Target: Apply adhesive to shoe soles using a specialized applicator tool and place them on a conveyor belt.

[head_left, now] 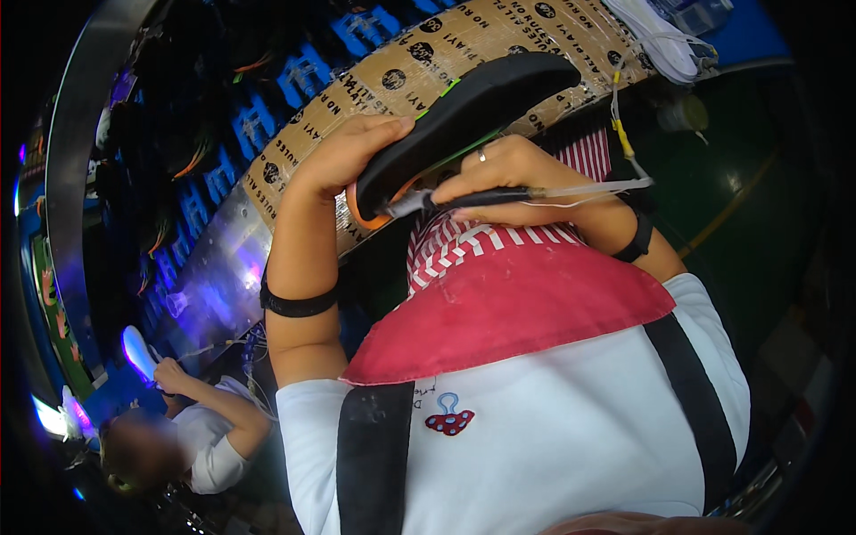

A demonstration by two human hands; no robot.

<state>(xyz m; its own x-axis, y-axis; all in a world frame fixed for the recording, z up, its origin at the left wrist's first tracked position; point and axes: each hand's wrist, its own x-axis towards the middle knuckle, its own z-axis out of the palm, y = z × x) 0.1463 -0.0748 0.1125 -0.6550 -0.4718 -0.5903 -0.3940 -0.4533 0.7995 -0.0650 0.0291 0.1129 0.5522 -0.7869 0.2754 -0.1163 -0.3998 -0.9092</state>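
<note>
My left hand is closed around one end of a long black shoe, which has orange and bright green parts along its edges. The shoe is tilted, its far end pointing up and to the right. My right hand grips a thin black-handled brush, with a pale tube running from the handle's back end. The brush's light tip lies at the orange end of the shoe, close below my left hand; whether the bristles touch it I cannot tell.
A bench covered in tan printed tape lies beyond my hands. Blue racks stand behind it. White flat pieces are stacked at the upper right, near a clear plastic container. At lower left a co-worker holds a pale shoe-shaped piece.
</note>
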